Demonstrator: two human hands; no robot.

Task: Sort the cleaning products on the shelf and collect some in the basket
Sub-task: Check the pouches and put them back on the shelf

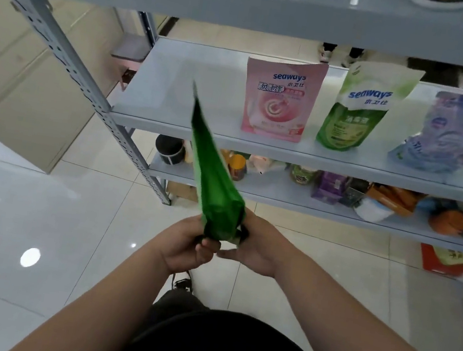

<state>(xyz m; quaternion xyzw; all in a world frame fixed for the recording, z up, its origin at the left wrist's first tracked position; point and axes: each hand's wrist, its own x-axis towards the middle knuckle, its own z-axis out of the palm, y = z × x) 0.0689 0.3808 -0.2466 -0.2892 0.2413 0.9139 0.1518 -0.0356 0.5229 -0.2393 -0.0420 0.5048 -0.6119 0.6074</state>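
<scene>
As we face the shelf (175, 99), our left hand (197, 249) and right hand (258, 249) both grip a green bag (214, 178) by its lower end — a pink pouch (278, 101) stands upright beyond.

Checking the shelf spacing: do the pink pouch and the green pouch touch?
Apart. The head view shows bare shelf between the pink pouch and the green pouch.
</scene>
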